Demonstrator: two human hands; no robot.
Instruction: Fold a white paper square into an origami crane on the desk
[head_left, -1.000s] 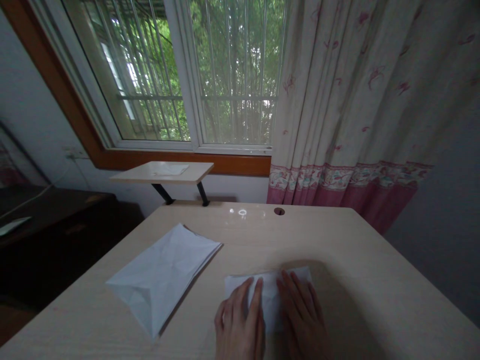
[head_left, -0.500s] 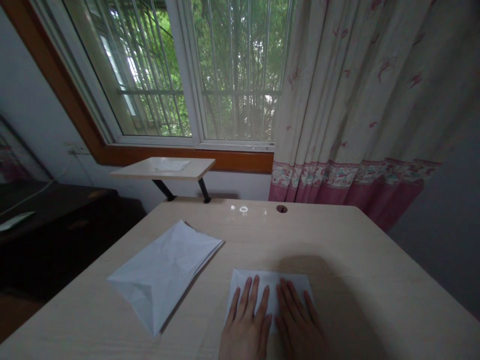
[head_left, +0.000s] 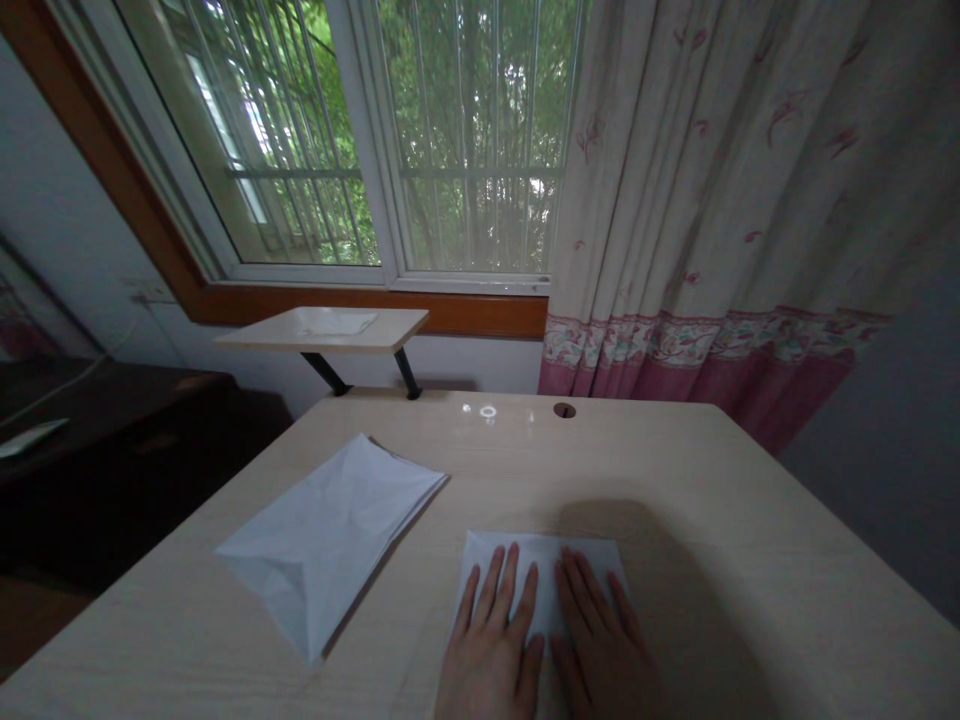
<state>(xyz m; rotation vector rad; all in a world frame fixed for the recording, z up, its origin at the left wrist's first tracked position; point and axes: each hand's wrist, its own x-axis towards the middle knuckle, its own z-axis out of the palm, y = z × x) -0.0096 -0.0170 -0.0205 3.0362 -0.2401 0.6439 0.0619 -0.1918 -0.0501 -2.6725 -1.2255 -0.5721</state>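
Note:
A small folded white paper [head_left: 544, 555] lies on the light wooden desk [head_left: 675, 480] near its front edge. My left hand [head_left: 491, 640] rests flat on the paper's left half, fingers stretched out and slightly spread. My right hand [head_left: 600, 640] lies flat on the right half, fingers extended side by side. Both hands press the paper down and hold nothing. A stack of creased white sheets [head_left: 330, 535] lies at an angle to the left of my hands, apart from them.
A cable hole [head_left: 564, 410] sits near the desk's far edge. A small raised shelf [head_left: 322, 330] stands behind the desk under the window. A pink-hemmed curtain [head_left: 712, 200] hangs at the right. A dark cabinet [head_left: 112, 450] stands to the left.
My left hand's fingers have spread out flat on the paper, and both hands have slid slightly forward. The paper now lies flatter and squarer under them. The view tipped slightly.

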